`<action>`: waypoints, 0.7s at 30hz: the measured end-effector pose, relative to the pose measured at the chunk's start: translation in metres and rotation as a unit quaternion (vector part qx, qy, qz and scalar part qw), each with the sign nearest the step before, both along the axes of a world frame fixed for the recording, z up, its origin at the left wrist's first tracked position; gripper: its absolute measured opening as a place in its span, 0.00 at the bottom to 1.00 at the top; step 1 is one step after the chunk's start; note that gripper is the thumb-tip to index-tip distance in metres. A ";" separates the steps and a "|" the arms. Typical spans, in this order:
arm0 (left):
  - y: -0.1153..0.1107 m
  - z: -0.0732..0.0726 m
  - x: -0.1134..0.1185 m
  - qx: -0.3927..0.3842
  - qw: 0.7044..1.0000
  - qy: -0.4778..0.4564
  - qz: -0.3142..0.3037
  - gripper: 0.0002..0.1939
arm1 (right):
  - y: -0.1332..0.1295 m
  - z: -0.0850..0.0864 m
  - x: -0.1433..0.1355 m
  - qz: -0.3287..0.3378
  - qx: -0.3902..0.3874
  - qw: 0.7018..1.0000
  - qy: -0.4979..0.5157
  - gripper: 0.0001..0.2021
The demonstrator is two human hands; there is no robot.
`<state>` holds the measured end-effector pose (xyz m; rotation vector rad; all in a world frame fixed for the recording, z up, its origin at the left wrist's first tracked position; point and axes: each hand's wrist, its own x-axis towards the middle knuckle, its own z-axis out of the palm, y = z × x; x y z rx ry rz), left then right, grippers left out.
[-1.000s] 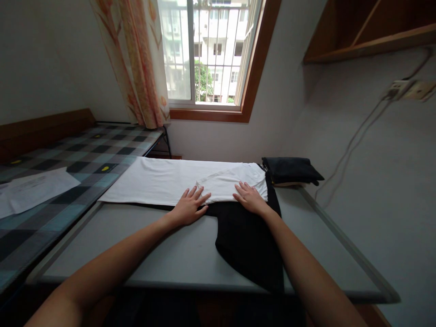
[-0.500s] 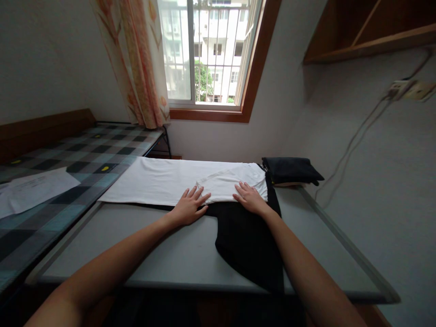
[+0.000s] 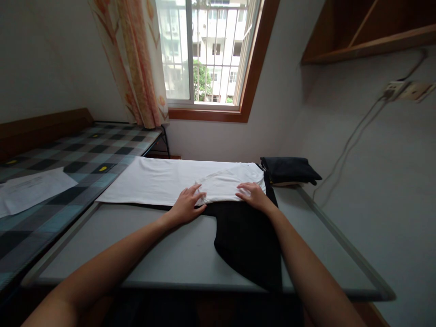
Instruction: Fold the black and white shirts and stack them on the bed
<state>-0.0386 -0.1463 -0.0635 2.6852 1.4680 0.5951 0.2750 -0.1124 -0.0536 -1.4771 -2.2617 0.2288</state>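
Observation:
A white cloth garment (image 3: 163,179) lies in a long flat band across the table, its right part folded over with a slanting edge. Beneath it, black fabric (image 3: 248,245) shows along the near and right sides and spreads in a rounded flap toward the front edge. My left hand (image 3: 188,202) rests at the white garment's near edge, fingers apart and slightly bent, by the slanting fold. Farther right, my right hand (image 3: 254,195) touches the folded white part, its fingers apart and a little curled. Neither hand grips the cloth. Whether the white and black cloth are one garment, I cannot tell.
The white table (image 3: 163,254) has a raised rim. A dark pouch (image 3: 291,170) lies at its back right corner. On the left is a bed with a checked cover (image 3: 85,150) and a white paper sheet (image 3: 37,188). A wooden shelf (image 3: 368,45) juts from the right wall.
The fingers of both hands have drawn in and bent slightly on the white garment, after lying flatter. The cloth keeps its place.

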 end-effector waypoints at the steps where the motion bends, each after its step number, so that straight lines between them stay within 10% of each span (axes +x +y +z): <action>1: 0.001 0.003 0.000 0.009 1.000 -0.016 0.005 0.20 | 0.000 0.004 0.005 0.006 0.002 1.000 0.023 0.17; 9: 0.005 0.005 -0.001 0.015 0.998 -0.028 -0.059 0.12 | -0.003 0.013 0.019 0.013 -0.073 0.996 0.054 0.13; 21: 0.014 0.000 0.003 -0.062 0.992 -0.106 -0.013 0.13 | -0.004 0.002 -0.007 0.080 0.035 0.996 0.003 0.08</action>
